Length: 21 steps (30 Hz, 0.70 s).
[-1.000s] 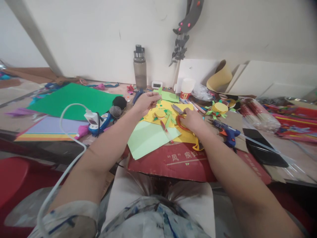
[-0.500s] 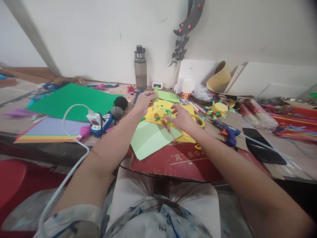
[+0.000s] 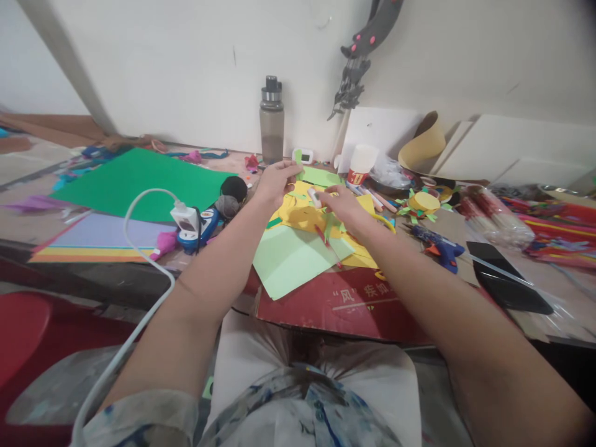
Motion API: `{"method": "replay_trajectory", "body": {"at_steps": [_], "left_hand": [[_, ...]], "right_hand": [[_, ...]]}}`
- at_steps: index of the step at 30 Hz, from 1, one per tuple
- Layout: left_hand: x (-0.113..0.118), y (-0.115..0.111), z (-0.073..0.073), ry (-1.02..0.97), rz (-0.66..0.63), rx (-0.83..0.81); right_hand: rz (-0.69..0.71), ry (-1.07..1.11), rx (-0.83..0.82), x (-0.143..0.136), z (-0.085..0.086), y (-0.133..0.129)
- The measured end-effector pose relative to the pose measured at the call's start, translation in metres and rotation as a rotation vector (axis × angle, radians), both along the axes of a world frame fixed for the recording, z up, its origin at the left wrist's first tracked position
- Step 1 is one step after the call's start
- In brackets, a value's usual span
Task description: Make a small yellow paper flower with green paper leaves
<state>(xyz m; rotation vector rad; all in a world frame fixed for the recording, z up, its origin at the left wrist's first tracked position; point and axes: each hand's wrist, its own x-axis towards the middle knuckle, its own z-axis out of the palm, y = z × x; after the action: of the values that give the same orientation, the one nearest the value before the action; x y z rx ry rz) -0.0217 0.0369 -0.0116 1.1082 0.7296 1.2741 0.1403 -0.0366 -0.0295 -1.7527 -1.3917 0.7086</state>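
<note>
My left hand [image 3: 279,180] pinches a small light-green paper strip [image 3: 298,156] between thumb and fingertips, raised above the yellow paper [image 3: 305,190]. Just to the right, my right hand [image 3: 342,203] grips a small white oblong object [image 3: 314,197] in its fingertips; its exact kind is too blurred to make out. Under the hands lie yellow paper pieces with small green scraps. A pale green sheet [image 3: 298,261] rests nearer to me, with a red pencil-like stick [image 3: 328,246] across its right side. Scissors with yellow handles [image 3: 385,225] are partly covered by my right forearm.
At the back stand a grey water bottle [image 3: 272,124] and a paper cup [image 3: 362,165]. On the right are a yellow disc with green tabs [image 3: 424,202], a blue glue gun [image 3: 442,251] and a black phone-like slab [image 3: 505,279]. Leftward lie green card [image 3: 149,183] and a power strip [image 3: 198,230] with a white cable.
My right hand was apart-fingered over the yellow and green paper; now it has the white object and sits closer to my left hand. The left still holds its green strip. The view shifted slightly.
</note>
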Motion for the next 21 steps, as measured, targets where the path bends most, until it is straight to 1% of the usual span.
{"method": "replay_trajectory", "body": {"at_steps": [2, 3, 5, 7, 10, 13, 16, 19, 21], "left_hand": [[-0.005, 0.003, 0.003, -0.023, -0.001, -0.005], [-0.007, 0.004, 0.004, -0.030, 0.004, -0.009], [-0.010, 0.006, 0.006, -0.040, 0.011, -0.020], [-0.011, 0.006, 0.005, -0.038, 0.005, -0.027], [-0.012, 0.008, 0.004, 0.013, -0.025, -0.016], [-0.017, 0.013, 0.003, 0.181, -0.057, 0.008], [-0.022, 0.015, 0.002, 0.364, -0.036, 0.027], [-0.023, 0.013, 0.002, 0.460, -0.011, 0.020], [-0.023, 0.010, 0.003, 0.498, -0.013, 0.009]], "right_hand": [[0.073, 0.308, -0.024, 0.010, 0.003, 0.001], [0.104, 0.407, -0.042, 0.014, 0.004, 0.000], [0.147, 0.484, -0.053, 0.019, 0.002, -0.002], [0.143, 0.429, -0.004, 0.021, 0.000, -0.006], [0.137, 0.240, 0.109, 0.019, -0.003, -0.012], [0.199, 0.070, 0.151, 0.014, -0.006, -0.016], [0.285, -0.011, 0.175, 0.008, -0.011, -0.022], [0.350, -0.074, 0.212, 0.003, -0.011, -0.028], [0.361, -0.094, 0.220, 0.007, -0.008, -0.030]]}}
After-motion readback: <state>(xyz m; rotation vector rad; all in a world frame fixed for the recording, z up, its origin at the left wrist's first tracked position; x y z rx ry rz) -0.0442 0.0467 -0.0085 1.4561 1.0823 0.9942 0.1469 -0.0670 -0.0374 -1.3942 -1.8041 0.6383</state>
